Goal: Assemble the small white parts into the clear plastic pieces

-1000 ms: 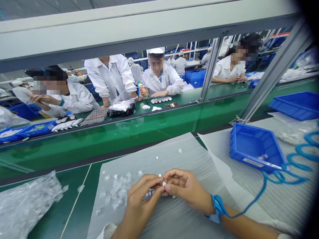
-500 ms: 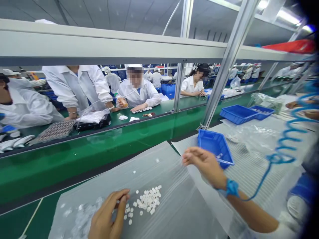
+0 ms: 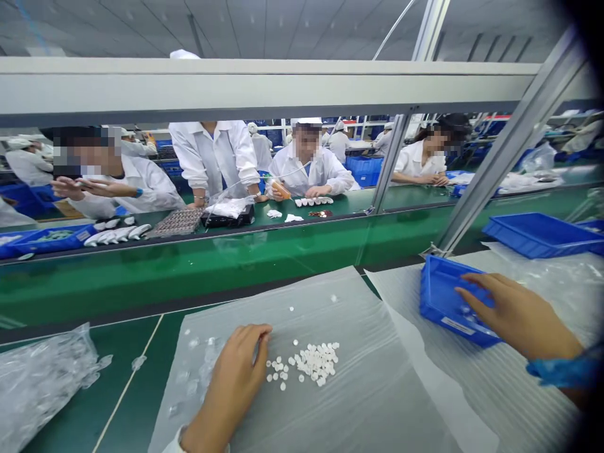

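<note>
My left hand (image 3: 234, 371) rests on a translucent packing-foam sheet (image 3: 330, 402), its fingers curled and its palm hidden. Right beside it lies a loose heap of small white discs (image 3: 314, 363), with a few strays around it. Clear plastic pieces (image 3: 198, 368) are scattered beneath and left of that hand. My right hand (image 3: 514, 313) reaches over the wall of a blue plastic tray (image 3: 441, 302), fingers spread, with small items faintly visible beneath them. A blue wrist strap (image 3: 561, 371) circles my right wrist.
A bulging clear bag of plastic parts (image 3: 42, 384) lies on the green bench at the left. A second blue tray (image 3: 538, 234) stands beyond the first, near a metal frame post (image 3: 504, 151). Co-workers in white coats (image 3: 306, 167) sit across a green conveyor (image 3: 245, 248).
My hands have parted from their pinch at the middle of the sheet. The right hand has moved rightward to the blue tray, the left lies by the discs, and the view has tilted up.
</note>
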`<action>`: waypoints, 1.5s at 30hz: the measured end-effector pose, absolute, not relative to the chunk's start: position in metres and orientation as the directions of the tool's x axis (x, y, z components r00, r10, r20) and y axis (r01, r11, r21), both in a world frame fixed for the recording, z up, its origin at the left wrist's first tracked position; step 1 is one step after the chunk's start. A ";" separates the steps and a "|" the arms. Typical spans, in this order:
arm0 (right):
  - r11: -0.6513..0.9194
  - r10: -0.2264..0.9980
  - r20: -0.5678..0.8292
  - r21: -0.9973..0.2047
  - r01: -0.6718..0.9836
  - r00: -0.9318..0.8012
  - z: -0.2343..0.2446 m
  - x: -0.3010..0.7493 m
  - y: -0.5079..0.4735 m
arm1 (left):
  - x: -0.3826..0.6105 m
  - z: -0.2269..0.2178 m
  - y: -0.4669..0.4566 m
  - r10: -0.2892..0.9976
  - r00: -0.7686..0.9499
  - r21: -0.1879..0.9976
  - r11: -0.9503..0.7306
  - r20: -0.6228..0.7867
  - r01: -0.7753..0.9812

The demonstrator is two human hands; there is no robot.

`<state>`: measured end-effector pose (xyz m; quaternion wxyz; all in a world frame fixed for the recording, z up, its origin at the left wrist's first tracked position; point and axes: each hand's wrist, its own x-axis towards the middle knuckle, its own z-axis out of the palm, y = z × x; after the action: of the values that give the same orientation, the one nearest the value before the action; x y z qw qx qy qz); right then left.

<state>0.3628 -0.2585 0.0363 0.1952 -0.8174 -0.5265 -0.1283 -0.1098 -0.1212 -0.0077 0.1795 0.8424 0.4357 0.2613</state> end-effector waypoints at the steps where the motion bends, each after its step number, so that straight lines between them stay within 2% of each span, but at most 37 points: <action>1: -0.278 0.818 0.454 -0.224 0.934 0.352 0.039 0.343 -0.254 | -0.111 -0.007 -0.119 0.818 0.517 0.506 -0.568 0.254 0.649; 3: -0.034 0.882 0.417 -0.407 0.913 0.219 0.040 0.294 -0.242 | -0.116 -0.005 -0.116 0.798 0.567 0.445 -0.591 0.201 0.673; 4: 0.064 0.933 0.341 -0.474 0.878 0.116 0.038 0.267 -0.233 | -0.119 -0.005 -0.115 0.798 0.574 0.405 -0.594 0.185 0.695; 6: 0.221 0.968 0.221 -0.537 0.814 -0.117 0.030 0.216 -0.214 | -0.125 -0.004 -0.112 0.819 0.549 0.312 -0.572 0.168 0.758; 10: 0.381 0.921 0.132 -0.493 0.782 -0.366 0.003 0.142 -0.171 | -0.136 -0.004 -0.105 0.863 0.494 0.172 -0.506 0.110 0.845; 13: 0.429 0.895 0.098 -0.462 0.776 -0.436 -0.013 0.113 -0.148 | -0.136 -0.005 -0.100 0.863 0.500 0.173 -0.505 0.079 0.845; 19: 0.414 0.898 0.057 -0.444 0.795 -0.436 -0.018 0.100 -0.138 | -0.127 -0.009 -0.097 0.842 0.526 0.233 -0.539 0.121 0.810; 22: 0.397 0.907 0.043 -0.423 0.814 -0.420 -0.018 0.103 -0.143 | -0.124 -0.011 -0.097 0.840 0.511 0.323 -0.542 0.184 0.775; 24: 0.381 0.915 0.035 -0.403 0.832 -0.402 -0.021 0.105 -0.146 | -0.121 -0.011 -0.099 0.851 0.457 0.466 -0.525 0.260 0.712; 26: 0.370 0.921 0.029 -0.385 0.845 -0.390 -0.023 0.106 -0.147 | -0.118 -0.010 -0.102 0.893 0.370 0.682 -0.439 0.257 0.585; 28: 0.368 0.921 0.028 -0.383 0.847 -0.387 -0.024 0.106 -0.146 | -0.113 -0.008 -0.107 0.937 0.320 0.895 -0.259 0.141 0.364; 30: 0.376 0.918 0.038 -0.403 0.835 -0.395 -0.022 0.106 -0.146 | -0.108 -0.005 -0.113 0.948 0.318 0.991 -0.058 0.016 0.123; 32: 0.378 0.917 0.056 -0.434 0.818 -0.394 -0.019 0.106 -0.147 | -0.103 -0.002 -0.118 0.943 0.329 0.997 0.067 -0.052 -0.033; 35: 0.365 0.926 0.091 -0.471 0.803 -0.367 -0.014 0.108 -0.153 | -0.099 0.003 -0.124 0.925 0.366 0.975 0.169 -0.107 -0.142; 37: 0.362 0.930 0.152 -0.548 0.754 -0.335 -0.012 0.111 -0.158 | -0.097 0.004 -0.126 0.907 0.396 0.949 0.237 -0.140 -0.209; 40: 0.312 0.949 0.226 -0.767 0.560 -0.220 -0.008 0.114 -0.166 | -0.097 0.006 -0.128 0.883 0.427 0.904 0.331 -0.196 -0.270; 42: 0.248 0.968 0.209 -0.891 0.380 -0.142 -0.005 0.115 -0.170 | -0.097 0.007 -0.130 0.866 0.448 0.881 0.375 -0.222 -0.289; 45: 0.217 0.975 0.205 -0.964 0.155 -0.090 0.000 0.112 -0.174 | -0.097 0.007 -0.131 0.808 0.533 0.844 0.453 -0.252 -0.287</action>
<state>0.1122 -0.1744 -0.0001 0.4892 -0.4647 -0.6078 0.4188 -0.0966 -0.1313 0.0073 0.7840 0.3894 0.3344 0.3491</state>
